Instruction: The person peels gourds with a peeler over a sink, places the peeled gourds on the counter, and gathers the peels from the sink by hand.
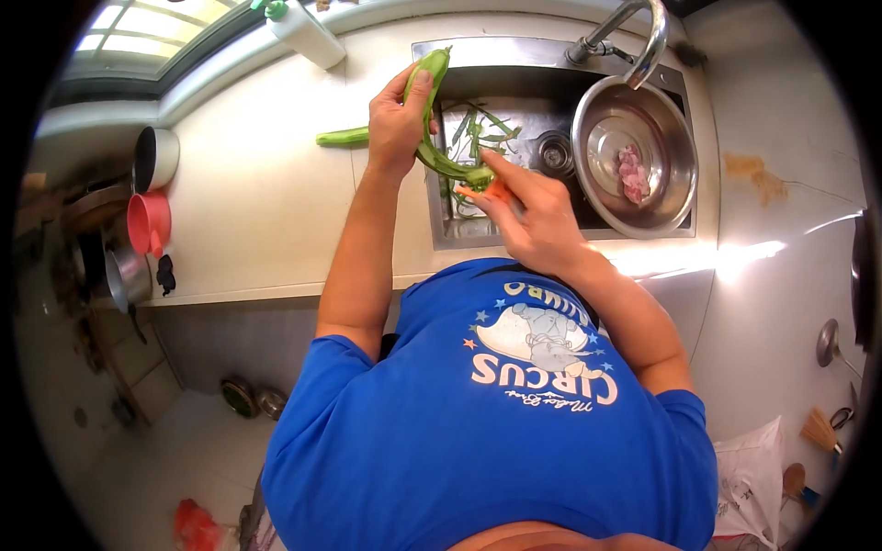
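Observation:
My left hand (398,127) is wrapped round a long, curved green luffa gourd (430,66), held over the left side of the sink (441,230). Its lower end bends toward my right hand (537,213), which is closed on an orange peeler (496,190) at that end; the blade is hidden. Strips of green peel (476,129) lie in the basin below. A second green gourd (342,137) rests on the counter, partly hidden behind my left hand.
A steel bowl (588,174) with water and pink raw meat (631,174) sits in the sink's right side under the faucet (650,50). A white pump bottle (308,35) stands by the window. A red pot (149,223) and other pans line the counter's left end.

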Demonstrator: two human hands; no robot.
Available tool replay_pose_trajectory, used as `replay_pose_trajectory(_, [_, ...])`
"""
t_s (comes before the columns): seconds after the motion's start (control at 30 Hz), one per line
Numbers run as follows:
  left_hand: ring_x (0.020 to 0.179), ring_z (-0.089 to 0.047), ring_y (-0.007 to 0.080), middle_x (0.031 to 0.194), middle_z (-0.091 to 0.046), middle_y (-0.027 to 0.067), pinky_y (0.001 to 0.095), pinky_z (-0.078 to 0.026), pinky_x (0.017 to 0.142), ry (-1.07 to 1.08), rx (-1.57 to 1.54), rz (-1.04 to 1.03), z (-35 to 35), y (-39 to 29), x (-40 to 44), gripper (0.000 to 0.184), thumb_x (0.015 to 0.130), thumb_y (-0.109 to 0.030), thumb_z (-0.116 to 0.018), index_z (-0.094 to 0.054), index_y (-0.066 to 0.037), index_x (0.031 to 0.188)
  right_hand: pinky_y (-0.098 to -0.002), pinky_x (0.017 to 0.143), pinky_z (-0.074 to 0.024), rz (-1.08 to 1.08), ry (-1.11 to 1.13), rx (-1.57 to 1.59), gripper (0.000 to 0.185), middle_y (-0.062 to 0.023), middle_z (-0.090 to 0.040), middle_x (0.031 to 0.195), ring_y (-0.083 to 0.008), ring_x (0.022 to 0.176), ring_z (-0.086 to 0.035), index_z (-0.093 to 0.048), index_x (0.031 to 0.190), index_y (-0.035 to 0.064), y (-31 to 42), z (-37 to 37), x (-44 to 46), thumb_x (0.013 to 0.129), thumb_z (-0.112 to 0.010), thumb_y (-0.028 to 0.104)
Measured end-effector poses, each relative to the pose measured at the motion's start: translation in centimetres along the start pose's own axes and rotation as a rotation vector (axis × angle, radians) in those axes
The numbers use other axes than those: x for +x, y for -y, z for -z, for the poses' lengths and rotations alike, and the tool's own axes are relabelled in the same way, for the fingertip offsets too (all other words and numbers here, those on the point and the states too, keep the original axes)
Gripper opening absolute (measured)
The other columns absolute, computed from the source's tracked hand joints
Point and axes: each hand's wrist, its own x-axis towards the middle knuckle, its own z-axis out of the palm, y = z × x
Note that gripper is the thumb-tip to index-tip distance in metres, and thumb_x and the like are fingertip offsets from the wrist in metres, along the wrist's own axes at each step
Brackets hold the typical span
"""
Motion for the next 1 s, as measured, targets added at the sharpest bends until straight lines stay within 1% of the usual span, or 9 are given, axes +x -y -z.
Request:
replay_pose_trajectory(0.03, [0.062,-0.058,0.0088,0.087,-0.065,0.0036,0.0249,-0.050,0.053,-0.016,0.017,0.011,-0.8,-0.5,-0.4,0.046,0.104,-0.029,-0.067,-0.063,0.002,0.138,-0.0422,0.065,-0.0549,0.008,0.014,-0.099,0.040,-0.0195,-0.072,0.085,-0.0366,0.071,-0.071,-0.066,0.126,-0.0024,-0.6,-0.5,0.7,0.092,-0.073,0.017])
replay_pose_trajectory(0.13, [0.059,-0.057,0.0085,0.084,-0.065,0.0036,0.0244,-0.049,0.050,-0.045,0.055,0.033,-2.4,-0.4,-0.9,0.048,0.102,-0.029,-0.069,-0.062,0.002,0.137,-0.0446,0.064,-0.0548,0.010,0.137,-0.287,0.036,-0.0175,-0.072,0.081,-0.0371,0.070,-0.070,-0.067,0.119,0.0005,-2.9,-1.8,2.9,0.094,-0.071,0.026])
replay_pose_trajectory(0.17, [0.059,-0.057,0.0085,0.083,-0.065,0.0038,0.0244,-0.049,0.049,-0.035,0.069,0.043,-2.5,-0.1,-1.1,0.048,0.102,-0.029,-0.070,-0.062,0.003,0.137,-0.0455,0.061,-0.0506,0.009,0.120,-0.215,0.035,-0.0133,-0.071,0.077,-0.0348,0.070,-0.070,-0.067,0.118,-0.0015,-2.6,-2.0,3.3,0.095,-0.072,0.024])
replay_pose_trajectory(0.37, [0.056,-0.055,0.0092,0.083,-0.065,0.0039,0.0250,-0.045,0.046,-0.055,0.017,0.040,-2.5,-1.3,-1.1,0.044,0.103,-0.028,-0.069,-0.065,0.004,0.133,-0.0474,0.066,-0.0544,-0.110,0.170,-0.099,0.034,-0.0151,-0.073,0.077,-0.0378,0.073,-0.071,-0.068,0.113,0.0030,-2.7,-2.7,4.1,0.097,-0.068,0.032])
replay_pose_trajectory(0.57, [0.059,-0.057,0.0097,0.084,-0.062,0.0022,0.0254,-0.047,0.047,-0.022,-0.044,0.084,-0.6,-0.9,-0.6,0.042,0.103,-0.031,-0.068,-0.068,0.002,0.129,-0.0493,0.070,-0.0534,-0.203,0.476,-0.178,0.031,-0.0176,-0.073,0.079,-0.0408,0.077,-0.070,-0.072,0.112,0.0055,-3.0,-0.4,3.3,0.096,-0.066,0.032])
replay_pose_trajectory(0.67, [0.058,-0.056,0.0101,0.084,-0.061,0.0027,0.0257,-0.048,0.047,-0.046,-0.010,0.188,-0.8,-0.3,-0.8,0.042,0.103,-0.030,-0.068,-0.067,0.002,0.130,-0.0434,0.068,-0.0536,-0.182,0.456,-0.117,0.034,-0.0157,-0.070,0.076,-0.0359,0.079,-0.073,-0.073,0.115,0.0040,-3.3,0.4,2.5,0.096,-0.066,0.032])
replay_pose_trajectory(0.77, [0.058,-0.056,0.0121,0.087,-0.062,0.0065,0.0258,-0.047,0.047,-0.088,-0.052,0.300,-0.8,0.2,-0.3,0.036,0.104,-0.029,-0.065,-0.067,0.001,0.123,-0.0344,0.067,-0.0523,-0.295,0.495,0.129,0.040,-0.0127,-0.066,0.071,-0.0243,0.073,-0.073,-0.069,0.123,0.0014,-4.9,2.1,2.3,0.093,-0.074,0.027])
replay_pose_trajectory(0.9, [0.065,-0.057,0.0163,0.091,-0.063,0.0128,0.0293,-0.050,0.054,-0.132,-0.123,0.379,1.1,1.0,0.0,0.032,0.104,-0.022,-0.055,-0.062,0.004,0.122,-0.0282,0.069,-0.0507,-0.271,0.101,0.244,0.062,-0.0069,-0.064,0.070,-0.0107,0.068,-0.060,-0.058,0.137,-0.0027,-5.9,2.5,0.0,0.083,-0.085,0.011])
replay_pose_trajectory(1.0, [0.069,-0.058,0.0207,0.094,-0.063,0.0174,0.0343,-0.053,0.060,-0.136,-0.208,0.450,1.2,1.3,0.0,0.031,0.104,-0.016,-0.050,-0.057,0.008,0.123,-0.0295,0.070,-0.0523,-0.308,0.012,0.062,0.062,-0.0077,-0.066,0.076,-0.0110,0.073,-0.066,-0.058,0.137,-0.0021,-4.8,2.1,0.1,0.083,-0.087,0.013])
